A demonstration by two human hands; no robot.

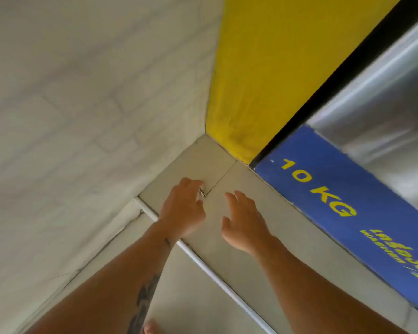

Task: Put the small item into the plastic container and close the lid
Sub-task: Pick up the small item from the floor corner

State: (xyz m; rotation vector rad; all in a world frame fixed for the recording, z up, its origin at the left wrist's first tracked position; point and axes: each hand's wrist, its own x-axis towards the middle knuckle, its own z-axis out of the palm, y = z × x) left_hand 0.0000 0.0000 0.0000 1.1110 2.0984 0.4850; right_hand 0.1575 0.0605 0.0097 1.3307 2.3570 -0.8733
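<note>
My left hand point(182, 208) reaches down toward the tiled floor near the corner, its fingers pinched on a small shiny metal item point(202, 193). Just to the right, my right hand point(245, 221) hovers over the floor with fingers spread and nothing in it. No plastic container shows in this view.
A white brick wall point(82, 92) rises on the left and a yellow wall point(275, 68) at the back. On the right stands a metal machine with a blue "10 KG" panel point(336, 201). A white pipe point(203, 263) runs across the tiled floor point(239, 285). A bare toe point(151, 327) shows at the bottom.
</note>
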